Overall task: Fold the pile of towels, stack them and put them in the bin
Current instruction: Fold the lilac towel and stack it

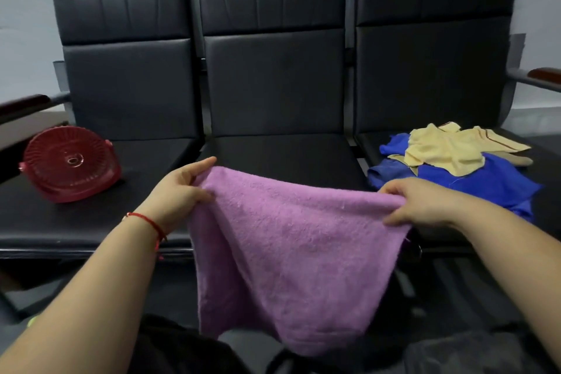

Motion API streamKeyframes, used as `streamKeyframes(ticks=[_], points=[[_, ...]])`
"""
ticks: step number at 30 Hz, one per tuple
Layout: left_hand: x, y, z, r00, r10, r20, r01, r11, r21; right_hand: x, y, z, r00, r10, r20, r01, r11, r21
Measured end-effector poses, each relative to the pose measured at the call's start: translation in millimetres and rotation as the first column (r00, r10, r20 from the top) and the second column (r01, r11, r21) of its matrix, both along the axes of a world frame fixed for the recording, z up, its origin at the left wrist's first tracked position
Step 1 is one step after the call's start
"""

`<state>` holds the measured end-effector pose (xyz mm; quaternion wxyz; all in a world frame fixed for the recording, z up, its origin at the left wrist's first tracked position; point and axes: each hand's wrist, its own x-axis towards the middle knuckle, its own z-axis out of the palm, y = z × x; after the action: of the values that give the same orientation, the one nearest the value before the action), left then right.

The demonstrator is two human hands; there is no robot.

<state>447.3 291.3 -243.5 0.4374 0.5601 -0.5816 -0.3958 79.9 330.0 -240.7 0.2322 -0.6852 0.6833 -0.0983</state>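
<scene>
Folding is only at its start, as far as can be judged. A purple towel [282,246] is held up by its top edge in front of the bench [273,158]: one corner is pinched by the left hand [179,191], the other is gripped by the right hand [425,203]. The pile [455,164] of blue and yellow towels lies unfolded on the right seat. The red bin [69,164] is tipped on the left seat; no stack is seen.

One head-worn wide-angle view looks forward and down, close over a row of black seats [273,161].
</scene>
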Motion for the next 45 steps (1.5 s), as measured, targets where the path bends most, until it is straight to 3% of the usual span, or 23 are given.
streamKeyframes(ticks=[2,4,7,10,12,14,18,20,22,25,28,30,32,34,35,37,38,39,40,42,43,44,45], points=[[4,-1,-5,0.959,0.051,0.28,-0.033,0.997,-0.071,-7,-2,-1,0.979,-0.072,0.189,0.082,0.996,-0.041],[6,2,-7,0.897,0.102,0.431,-0.05,0.99,-0.131,-10,-1,-1,0.897,-0.123,0.426,0.156,0.987,-0.045],[9,4,-9,0.86,0.092,0.502,-0.023,0.99,-0.142,-9,-2,-1,0.749,-0.162,0.642,0.191,0.981,0.025],[12,4,-13,0.858,0.023,0.513,0.008,0.998,-0.06,-7,1,2,0.691,-0.156,0.705,0.168,0.984,0.053],[14,4,-13,0.927,0.021,0.375,-0.017,1.0,-0.014,-8,1,2,0.671,-0.138,0.729,0.181,0.983,0.02],[14,7,-12,0.997,0.013,0.078,-0.018,0.998,0.063,-11,1,2,0.653,-0.14,0.744,0.187,0.982,0.021],[17,11,-5,0.945,-0.009,-0.326,0.043,0.994,0.097,-14,3,2,0.675,-0.112,0.73,0.088,0.994,0.071],[22,10,-2,0.909,-0.007,-0.416,0.048,0.995,0.09,-13,6,4,0.806,-0.063,0.589,0.043,0.998,0.048],[27,9,1,0.903,-0.001,-0.429,0.042,0.996,0.085,-8,10,7,0.937,-0.021,0.349,0.036,0.999,-0.035],[25,18,2,0.963,-0.016,-0.271,0.033,0.998,0.057,-3,13,7,0.999,-0.012,0.046,0.016,0.995,-0.095],[20,28,2,0.996,-0.019,0.088,0.021,1.0,-0.019,-1,13,2,0.991,0.029,-0.132,-0.047,0.99,-0.136],[21,31,1,0.932,0.007,0.361,0.016,0.998,-0.06,-1,14,1,0.985,0.013,-0.171,-0.045,0.982,-0.181],[24,32,-1,0.814,0.058,0.578,-0.009,0.996,-0.088,-6,13,1,0.991,-0.001,-0.132,-0.029,0.975,-0.222],[26,31,-5,0.761,0.11,0.64,-0.037,0.991,-0.126,-10,16,4,1.0,-0.015,-0.013,0.011,0.961,-0.276],[26,30,-6,0.816,0.122,0.565,-0.048,0.988,-0.144,-11,18,6,0.994,-0.024,0.107,0.053,0.958,-0.281],[24,30,-5,0.985,0.058,0.161,-0.042,0.994,-0.098,-10,24,11,0.872,-0.033,0.488,0.136,0.975,-0.176],[24,31,-1,0.994,-0.006,-0.112,0.0,0.999,-0.054,-11,26,14,0.748,-0.035,0.663,0.137,0.985,-0.102],[25,33,4,0.948,-0.055,-0.315,0.051,0.998,-0.021,-12,29,17,0.624,-0.042,0.781,0.133,0.99,-0.053],[27,35,9,0.896,-0.099,-0.434,0.109,0.994,-0.002,-12,30,21,0.527,-0.038,0.849,0.121,0.992,-0.031],[30,36,16,0.832,-0.15,-0.534,0.178,0.984,0.001,-14,29,26,0.407,-0.025,0.913,0.113,0.993,-0.023],[30,37,17,0.843,-0.138,-0.521,0.164,0.986,0.005,-13,28,27,0.368,-0.034,0.929,0.138,0.99,-0.018],[28,36,14,0.888,-0.1,-0.45,0.112,0.994,0.001,-13,26,26,0.349,-0.062,0.935,0.178,0.984,-0.001],[26,35,10,0.965,-0.028,-0.259,0.023,0.999,-0.022,-12,24,22,0.388,-0.097,0.917,0.224,0.975,0.008]])
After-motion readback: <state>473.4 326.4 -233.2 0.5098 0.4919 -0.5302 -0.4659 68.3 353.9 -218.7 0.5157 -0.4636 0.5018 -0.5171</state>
